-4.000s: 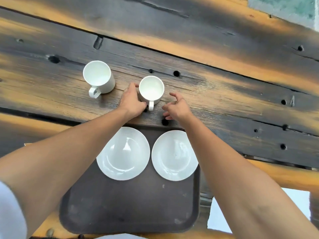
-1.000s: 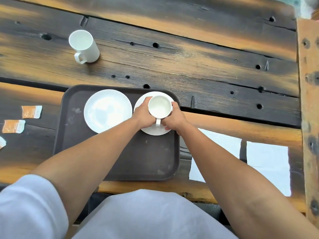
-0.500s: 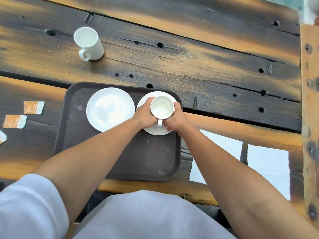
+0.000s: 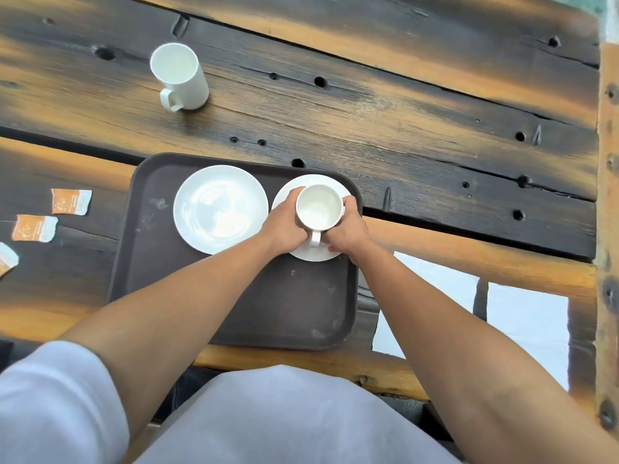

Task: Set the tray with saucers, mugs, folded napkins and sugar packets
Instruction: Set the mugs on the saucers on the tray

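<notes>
Dark brown tray [image 4: 234, 296] lies flat on the weathered plank bench [image 4: 402, 112], near the person's edge. Two white saucers sit side by side on the far half of the tray: the left saucer [image 4: 219, 209] is bare, and the right saucer [image 4: 318, 180] carries a white mug [image 4: 320, 207], which is upright and empty, with its handle pointing towards the person. The left hand [image 4: 284, 226] and right hand [image 4: 346, 231] flank this mug. The grip of each is curled against the mug's wall, one on either side, with the handle showing in the gap between them. The lower fingers of the right hand touch the saucer's near rim. Whether the mug's base is fully seated on the saucer cannot be told from above. A second mug [image 4: 181, 75], also white, upright and empty, stands on the bench well beyond the tray's far left corner, with its handle turned towards the person. Three orange-and-white sugar packets lie flat on the bench to the left of the tray, off it: one [image 4: 71, 201] farthest, one [image 4: 33, 228] nearer, and one [image 4: 6, 261] cut by the frame edge. A pale sleeve [image 4: 50, 396] covers the left upper arm.
</notes>
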Motion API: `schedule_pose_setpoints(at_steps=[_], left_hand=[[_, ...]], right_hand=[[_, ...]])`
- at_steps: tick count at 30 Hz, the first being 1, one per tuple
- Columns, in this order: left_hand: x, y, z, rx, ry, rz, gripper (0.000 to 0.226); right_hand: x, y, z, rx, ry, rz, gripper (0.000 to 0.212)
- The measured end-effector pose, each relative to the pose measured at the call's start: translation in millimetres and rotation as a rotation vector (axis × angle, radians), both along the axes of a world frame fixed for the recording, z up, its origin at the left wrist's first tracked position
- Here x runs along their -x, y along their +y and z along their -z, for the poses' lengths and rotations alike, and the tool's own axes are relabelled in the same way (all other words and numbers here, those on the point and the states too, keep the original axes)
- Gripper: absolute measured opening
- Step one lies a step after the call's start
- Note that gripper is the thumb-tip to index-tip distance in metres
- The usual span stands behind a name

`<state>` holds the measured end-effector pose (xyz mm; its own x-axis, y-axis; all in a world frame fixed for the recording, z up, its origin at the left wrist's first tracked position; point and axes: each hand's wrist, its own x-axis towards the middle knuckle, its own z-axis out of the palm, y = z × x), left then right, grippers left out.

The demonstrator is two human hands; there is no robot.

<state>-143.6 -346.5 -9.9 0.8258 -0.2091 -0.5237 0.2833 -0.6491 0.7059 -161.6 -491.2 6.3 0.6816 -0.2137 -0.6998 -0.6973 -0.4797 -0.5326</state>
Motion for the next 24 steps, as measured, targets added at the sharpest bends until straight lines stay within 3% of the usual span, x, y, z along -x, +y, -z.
schedule_pose_setpoints(at_steps=[6,12,19,24], left_hand=[[9,-3,0,0.148,-0.037,-0.019,0.080],[2,-12,8,0.004,0.005,0.038,0.089],[6,-21,5,0.008,0.025,0.020,0.090],[-10,-1,-8,-0.093,0.096,0.083,0.076]], right_hand=[[-6,-6,1,-0.025,0.023,-0.045,0.051],[-5,-15,0,-0.034,0.003,-0.018,0.052],[-7,-31,4,-0.057,-0.002,-0.027,0.053],[-27,-52,-5,0.082,0.040,-0.117,0.058]])
